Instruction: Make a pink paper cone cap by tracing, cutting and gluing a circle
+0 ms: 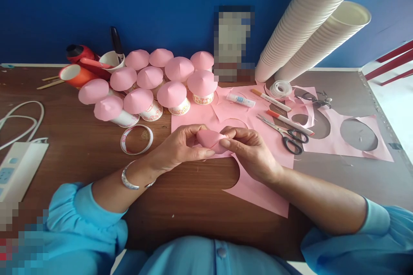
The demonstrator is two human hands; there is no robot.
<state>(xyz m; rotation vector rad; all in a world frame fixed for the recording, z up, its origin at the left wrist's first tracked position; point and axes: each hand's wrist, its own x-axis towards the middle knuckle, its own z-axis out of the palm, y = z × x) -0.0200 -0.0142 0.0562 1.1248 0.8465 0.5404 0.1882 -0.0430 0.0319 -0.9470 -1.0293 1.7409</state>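
Between my two hands is a pink paper cone (pixel 209 138), held above the table near the middle of the view. My left hand (pixel 185 148) grips its left side, thumb below and fingers around behind. On the other side my right hand (pixel 250 148) pinches the cone's edge between thumb and fingers. Pink paper sheets (pixel 193 122) with round cut-outs lie beneath and behind the hands. A white paper ring (pixel 122 142) with a printed band rests left of my left wrist. Scissors (pixel 285 131) with black handles lie beyond my right hand.
Several paper cups with pink cone tops (pixel 174 94) stand at the back left. A glue stick (pixel 240 100), markers (pixel 290 122) and a tape roll (pixel 280 89) lie on the paper. Tall cup stacks (pixel 309 17) lean against the blue wall. A power strip (pixel 22 167) sits left.
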